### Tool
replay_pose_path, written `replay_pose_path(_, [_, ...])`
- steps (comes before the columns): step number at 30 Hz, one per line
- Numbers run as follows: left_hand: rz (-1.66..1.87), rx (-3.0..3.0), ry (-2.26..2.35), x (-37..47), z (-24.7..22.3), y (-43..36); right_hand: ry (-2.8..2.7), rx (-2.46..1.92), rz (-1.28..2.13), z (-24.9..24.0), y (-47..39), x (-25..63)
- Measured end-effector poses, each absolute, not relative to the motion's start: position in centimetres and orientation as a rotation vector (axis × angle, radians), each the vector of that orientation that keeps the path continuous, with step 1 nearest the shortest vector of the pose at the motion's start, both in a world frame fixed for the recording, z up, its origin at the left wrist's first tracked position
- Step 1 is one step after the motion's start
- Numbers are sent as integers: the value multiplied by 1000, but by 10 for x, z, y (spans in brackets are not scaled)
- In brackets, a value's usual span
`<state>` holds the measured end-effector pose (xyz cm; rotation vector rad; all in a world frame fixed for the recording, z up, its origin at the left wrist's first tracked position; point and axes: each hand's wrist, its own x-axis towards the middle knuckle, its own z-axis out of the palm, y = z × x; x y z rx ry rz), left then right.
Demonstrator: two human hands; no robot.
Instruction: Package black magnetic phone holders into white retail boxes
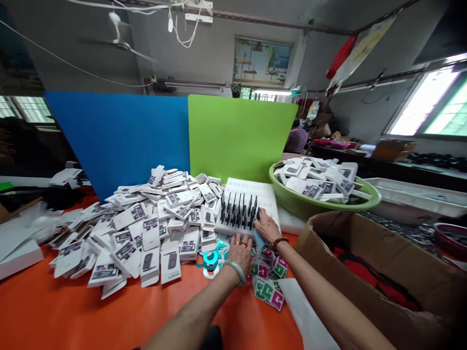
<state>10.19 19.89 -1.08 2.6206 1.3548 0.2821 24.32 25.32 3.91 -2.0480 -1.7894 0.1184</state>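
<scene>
My left hand point(240, 253) lies palm down with its fingers spread, at the front edge of a white foam tray point(269, 195). Beside it are turquoise and white rings point(210, 260) and small green and pink printed packets point(268, 290). At the tray's right end, my right hand point(267, 226) has its fingers closed on a thin black part point(259, 213). A row of several similar black parts point(238, 212) stands upright in the tray's slots. A light blue piece point(259, 240) shows below my right palm; its kind is unclear.
A large heap of small white printed boxes point(149, 238) covers the left of the orange table point(40, 311). More boxes fill a green basin point(292, 204) at back right. A cardboard carton point(365, 287) stands at right. Blue point(127, 136) and green point(241, 136) panels rise behind.
</scene>
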Motion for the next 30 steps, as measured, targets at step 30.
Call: replay_pose_path(30, [407,710,376,33,0,106,-1297,-1141,1609,44,102,234])
